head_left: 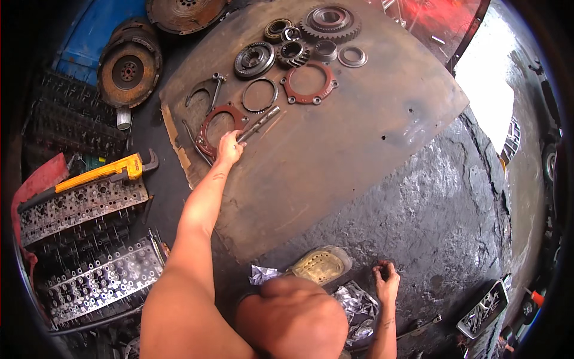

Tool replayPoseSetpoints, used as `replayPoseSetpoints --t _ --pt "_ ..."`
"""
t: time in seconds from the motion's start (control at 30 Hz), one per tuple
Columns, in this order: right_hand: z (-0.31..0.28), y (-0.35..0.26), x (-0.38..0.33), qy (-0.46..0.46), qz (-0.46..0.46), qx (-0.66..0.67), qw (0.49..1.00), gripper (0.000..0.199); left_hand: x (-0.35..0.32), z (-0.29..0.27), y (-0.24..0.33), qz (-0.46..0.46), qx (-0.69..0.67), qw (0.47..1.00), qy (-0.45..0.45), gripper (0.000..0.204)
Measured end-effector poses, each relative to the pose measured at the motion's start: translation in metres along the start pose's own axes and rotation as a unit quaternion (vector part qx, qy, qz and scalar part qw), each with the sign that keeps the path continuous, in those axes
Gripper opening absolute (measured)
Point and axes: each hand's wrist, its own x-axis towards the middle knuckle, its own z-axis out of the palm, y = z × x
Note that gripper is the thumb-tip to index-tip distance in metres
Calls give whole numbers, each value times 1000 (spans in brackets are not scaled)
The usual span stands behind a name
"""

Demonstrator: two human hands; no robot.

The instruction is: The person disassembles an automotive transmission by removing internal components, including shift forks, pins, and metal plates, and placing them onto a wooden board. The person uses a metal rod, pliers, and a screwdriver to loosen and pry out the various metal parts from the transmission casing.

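My left hand (229,148) is closed round the lower end of a short metal rod (263,121), which slants up to the right over a brown flat sheet (335,155). Beside that hand lies a red-brown flange ring (206,131). Farther up are a shift fork (213,96), a thin synchro ring (274,96) and a second flange ring (326,90). Past these sit a geared hub (239,63), a small gear (293,55) and a large gear (353,29). My right hand (387,278) hangs low at the right, fingers loosely curled and apart, with nothing visible in them.
On the left are cylinder heads (107,281), a yellow pipe wrench (98,173) and a rusty flywheel (107,78). My shoe (323,265) rests near crumpled paper (359,305). A tray of tools (502,293) stands at the lower right. The dark ground (442,197) is rough.
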Motion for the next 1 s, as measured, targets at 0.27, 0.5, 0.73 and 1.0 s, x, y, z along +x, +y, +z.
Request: replayPoseSetpoints --t 0.27,0.5,0.73,1.0 --pt "-20 25 -12 -78 -43 -137 987 26 -20 -1 82 103 99 988 -50 36" --pt "-44 62 -66 -104 -23 -150 983 37 60 25 -3 229 202 951 -49 37" --pt "-31 82 -95 4 1 -126 992 29 56 30 18 237 171 956 -13 34" --pt "-77 129 -183 -95 29 -178 979 34 42 31 65 275 99 956 19 31"
